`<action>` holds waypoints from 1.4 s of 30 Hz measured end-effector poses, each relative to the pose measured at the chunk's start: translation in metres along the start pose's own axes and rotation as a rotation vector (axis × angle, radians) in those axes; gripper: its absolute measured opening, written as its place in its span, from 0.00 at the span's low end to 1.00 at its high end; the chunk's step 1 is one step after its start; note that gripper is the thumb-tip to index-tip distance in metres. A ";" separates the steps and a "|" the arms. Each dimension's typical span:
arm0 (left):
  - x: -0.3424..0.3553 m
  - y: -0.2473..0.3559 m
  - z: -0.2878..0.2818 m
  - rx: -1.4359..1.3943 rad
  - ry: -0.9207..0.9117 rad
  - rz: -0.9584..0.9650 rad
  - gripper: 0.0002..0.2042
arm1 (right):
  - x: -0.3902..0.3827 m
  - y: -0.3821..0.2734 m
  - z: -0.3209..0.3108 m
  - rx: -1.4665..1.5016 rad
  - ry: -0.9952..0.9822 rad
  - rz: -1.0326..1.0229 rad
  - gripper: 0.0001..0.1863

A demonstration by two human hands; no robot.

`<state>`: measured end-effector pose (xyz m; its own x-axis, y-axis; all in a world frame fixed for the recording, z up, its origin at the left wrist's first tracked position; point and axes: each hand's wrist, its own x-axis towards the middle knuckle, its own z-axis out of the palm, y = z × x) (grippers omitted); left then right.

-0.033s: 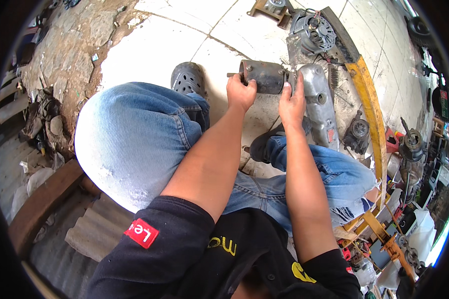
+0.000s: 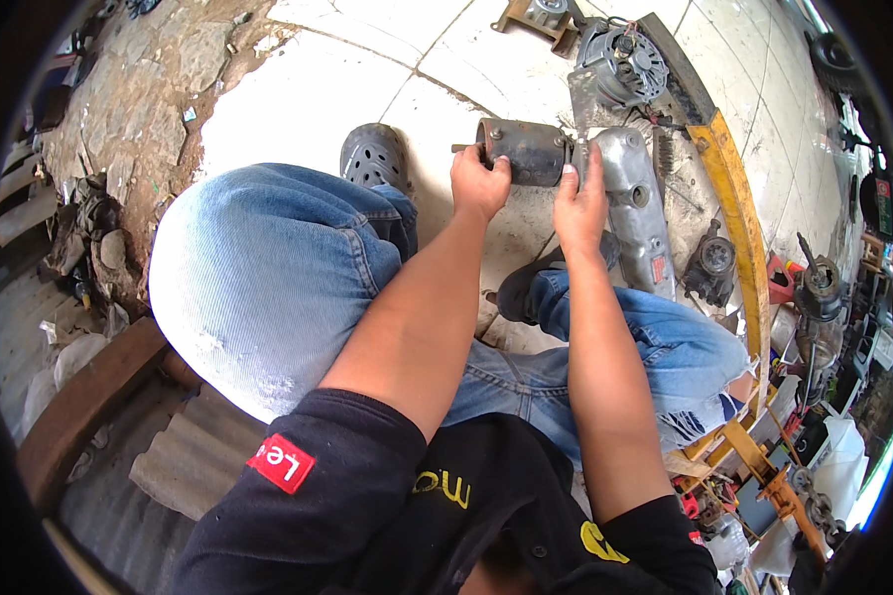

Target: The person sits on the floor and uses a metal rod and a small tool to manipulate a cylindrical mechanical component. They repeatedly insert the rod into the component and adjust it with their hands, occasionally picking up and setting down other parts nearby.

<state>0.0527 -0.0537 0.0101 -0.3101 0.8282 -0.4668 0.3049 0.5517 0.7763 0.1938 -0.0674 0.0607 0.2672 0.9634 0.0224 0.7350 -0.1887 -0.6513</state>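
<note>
A dark, rusty cylindrical motor housing (image 2: pixel 528 151) lies crosswise above the tiled floor in front of me. My left hand (image 2: pixel 478 183) grips its left end, thumb and fingers wrapped over the top. At its right end my right hand (image 2: pixel 580 193) holds on, where the housing meets a long silver metal cover (image 2: pixel 637 208). Both forearms reach out over my knees in blue jeans.
An alternator (image 2: pixel 620 61) sits just beyond the housing. A long yellow metal bar (image 2: pixel 736 203) runs down the right side, with several small motor parts (image 2: pixel 712 263) and tools beyond it. My dark clog (image 2: pixel 372 157) and other shoe (image 2: pixel 526 286) rest on pale tiles (image 2: pixel 298 104).
</note>
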 end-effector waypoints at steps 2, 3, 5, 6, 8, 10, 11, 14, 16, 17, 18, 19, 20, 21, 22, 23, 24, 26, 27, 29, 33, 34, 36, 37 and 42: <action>0.004 -0.001 0.001 -0.018 0.010 0.009 0.20 | -0.006 0.001 0.000 -0.057 -0.195 0.086 0.30; 0.008 -0.003 0.002 -0.020 0.005 0.011 0.20 | -0.008 -0.001 -0.001 -0.086 -0.293 0.126 0.30; 0.012 -0.004 0.000 -0.023 -0.010 0.014 0.20 | -0.009 -0.002 0.000 -0.063 -0.263 0.121 0.30; 0.010 -0.001 0.000 -0.013 -0.001 0.010 0.21 | -0.010 -0.001 0.001 -0.053 -0.248 0.121 0.29; 0.004 0.007 0.001 0.006 0.021 -0.001 0.21 | -0.007 0.002 0.006 -0.012 -0.100 0.032 0.29; 0.005 0.006 0.001 0.021 0.019 -0.005 0.20 | -0.002 0.005 0.004 0.008 -0.043 -0.052 0.30; 0.006 0.008 0.000 0.026 0.021 -0.006 0.20 | -0.001 0.004 0.001 -0.032 -0.185 0.006 0.31; 0.010 0.012 -0.004 0.001 0.004 0.015 0.22 | -0.007 0.002 -0.004 -0.070 -0.324 0.108 0.30; 0.021 0.014 0.000 -0.052 -0.021 -0.008 0.23 | -0.003 0.003 -0.001 -0.079 -0.197 0.107 0.30; 0.026 0.016 0.000 -0.078 -0.034 -0.021 0.24 | 0.002 0.002 -0.001 -0.073 -0.148 0.083 0.29; 0.032 0.018 0.001 -0.134 -0.029 -0.096 0.24 | 0.005 0.001 -0.002 -0.068 -0.099 0.059 0.29; 0.038 0.020 0.001 -0.190 -0.023 -0.170 0.23 | 0.007 0.001 -0.005 -0.073 -0.088 0.043 0.29; 0.042 0.026 0.001 -0.249 -0.020 -0.241 0.23 | 0.012 0.000 -0.010 -0.069 -0.089 0.065 0.28; 0.043 0.031 -0.003 -0.222 -0.051 -0.298 0.24 | 0.016 -0.001 -0.015 -0.064 -0.089 0.086 0.28; 0.044 0.030 -0.001 -0.222 -0.048 -0.293 0.23 | 0.021 0.000 -0.019 -0.060 -0.089 0.108 0.28; 0.043 0.030 0.000 -0.222 -0.044 -0.287 0.23 | 0.022 0.003 -0.020 -0.048 -0.050 0.071 0.27; 0.042 0.029 0.001 -0.221 -0.040 -0.282 0.23 | 0.025 0.004 -0.021 -0.039 -0.027 0.058 0.27; 0.042 0.031 0.002 -0.211 -0.044 -0.289 0.23 | 0.029 0.002 -0.024 -0.021 0.012 0.033 0.26; 0.041 0.031 0.002 -0.205 -0.046 -0.295 0.23 | 0.030 -0.003 -0.024 -0.022 0.024 -0.004 0.26; 0.045 0.026 0.004 -0.216 -0.028 -0.294 0.23 | 0.034 -0.013 -0.025 -0.022 0.050 -0.079 0.26; 0.043 0.028 0.002 -0.214 -0.033 -0.291 0.23 | 0.036 -0.001 -0.022 -0.216 -0.281 -0.014 0.28; 0.040 0.032 0.001 -0.211 -0.043 -0.277 0.24 | 0.034 0.005 -0.021 -0.196 -0.200 -0.004 0.28; 0.033 0.038 -0.006 -0.200 -0.045 -0.261 0.26 | 0.024 -0.004 -0.016 -0.147 -0.058 0.010 0.28; 0.034 0.041 -0.007 -0.197 -0.033 -0.258 0.26 | 0.026 -0.006 -0.015 -0.133 0.024 -0.047 0.27; 0.042 0.032 -0.003 -0.208 -0.037 -0.308 0.22 | 0.037 -0.010 -0.018 -0.258 -0.190 -0.019 0.28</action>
<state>0.0466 -0.0014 0.0172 -0.3245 0.6317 -0.7040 0.0121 0.7470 0.6647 0.2079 -0.0331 0.0817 0.1485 0.9810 -0.1250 0.8789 -0.1889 -0.4380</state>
